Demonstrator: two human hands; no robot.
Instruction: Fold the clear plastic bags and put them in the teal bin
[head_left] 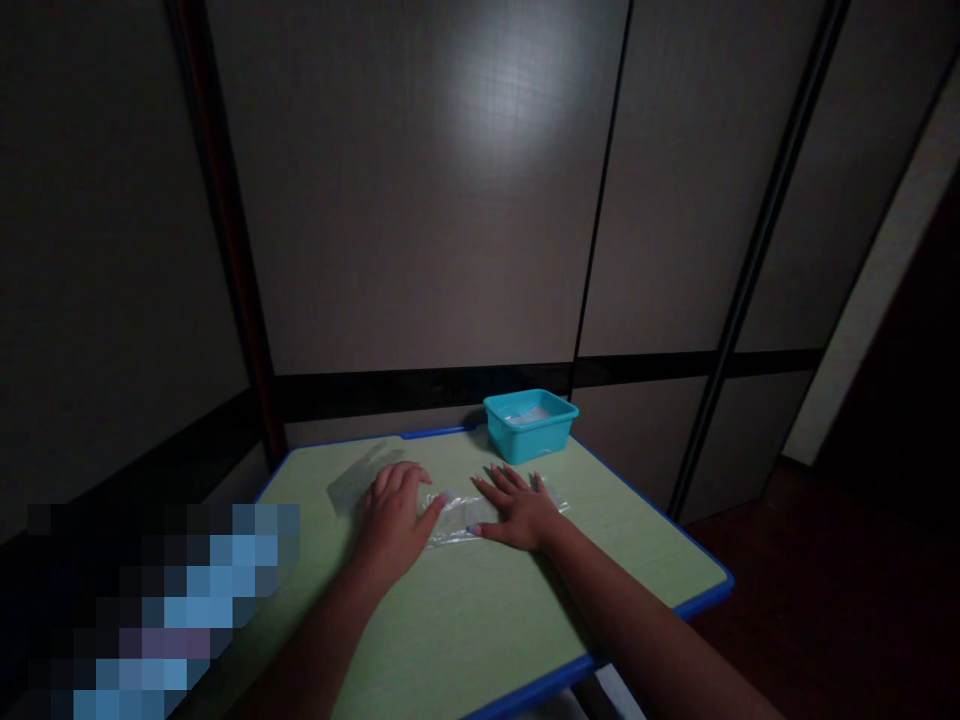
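Note:
A clear plastic bag or sheet lies flat on the light green table. My left hand is at its left end, thumb stretched out toward the plastic and fingers apart and slightly curved. Across the right part of the plastic, my right hand lies palm down with its fingers spread. Part of the plastic is hidden under the right hand. Neither hand grips anything.
A turquoise basket with something whitish inside stands at the table's back right. The table has a blue edge. Behind it rise dark cabinet panels. A pixelated patch covers the lower left.

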